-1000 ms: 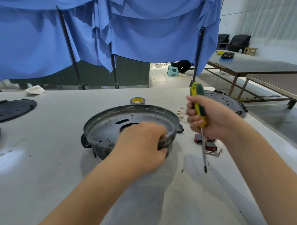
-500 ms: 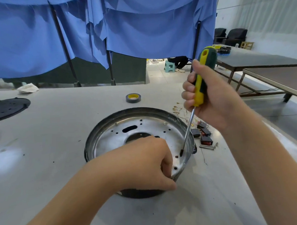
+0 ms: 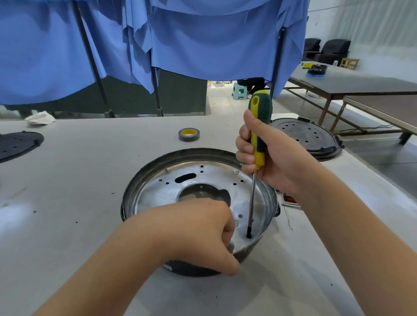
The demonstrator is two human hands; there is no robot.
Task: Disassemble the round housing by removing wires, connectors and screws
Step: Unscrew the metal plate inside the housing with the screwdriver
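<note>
The round housing (image 3: 179,180), a dark shell with a shiny perforated metal plate inside, sits on the grey table in the middle of the head view. My left hand (image 3: 201,232) grips its near rim, thumb on the outer wall. My right hand (image 3: 269,160) holds a yellow-and-green screwdriver (image 3: 258,141) almost upright. The shaft's tip rests on the plate near the front right rim, just right of my left hand. Two small screws (image 3: 236,172) show along the plate's far edge.
A roll of grey-yellow tape (image 3: 189,134) lies behind the housing. Black round lids rest at the right (image 3: 307,136) and far left (image 3: 11,146). Small removed parts (image 3: 289,201) lie right of the housing, mostly hidden by my right wrist. Blue cloth hangs behind the table.
My right hand swung the screwdriver from beside the housing to upright over the plate, and its tip came down onto the front right of the plate. My left hand stayed on the rim.
</note>
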